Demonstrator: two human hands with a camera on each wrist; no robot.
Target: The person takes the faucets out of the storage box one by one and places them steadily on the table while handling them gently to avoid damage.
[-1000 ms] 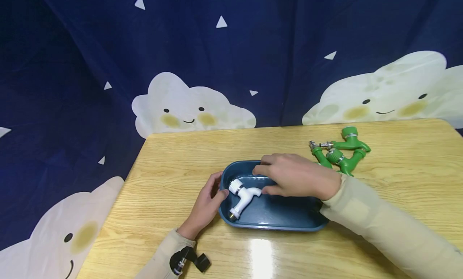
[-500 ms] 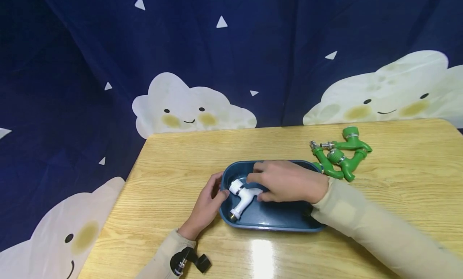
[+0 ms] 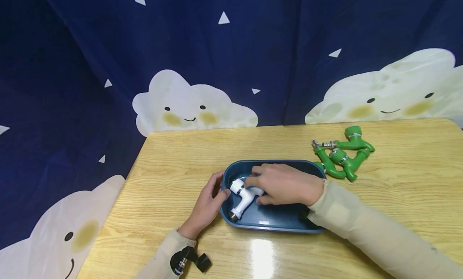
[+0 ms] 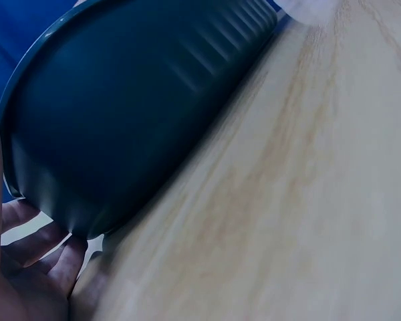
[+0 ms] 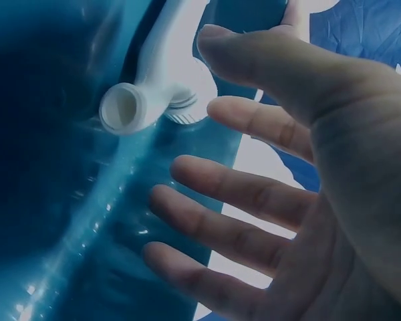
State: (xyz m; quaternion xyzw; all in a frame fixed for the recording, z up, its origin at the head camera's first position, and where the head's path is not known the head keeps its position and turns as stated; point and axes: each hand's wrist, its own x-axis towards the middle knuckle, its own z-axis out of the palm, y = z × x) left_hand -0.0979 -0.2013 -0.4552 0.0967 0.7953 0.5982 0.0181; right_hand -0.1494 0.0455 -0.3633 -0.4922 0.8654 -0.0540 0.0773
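A white plastic faucet point(image 3: 246, 199) with a ribbed round knob and a brass-coloured end lies at the left end of a dark blue oblong basin point(image 3: 271, 220). My left hand point(image 3: 205, 206) grips the basin's left end, thumb at the rim and fingers against the outer wall point(image 4: 87, 134). Inside the basin, my right hand point(image 3: 283, 185) reaches over the faucet's spout, hiding part of it in the head view. The right wrist view has the thumb and spread fingers point(image 5: 240, 190) beside the white faucet point(image 5: 164, 80), not closed round it.
Several green faucets point(image 3: 352, 164) with metal ends lie in a cluster behind the basin's right end, on the wooden table point(image 3: 173, 162). A dark blue curtain point(image 3: 271, 50) with cloud faces hangs along the table's back edge. A black device point(image 3: 191, 259) is strapped at the left wrist.
My right hand has moved left and down into the basin, from beside the spout to over it. The left hand, basin and white faucet stay put; the head view shifts slightly.
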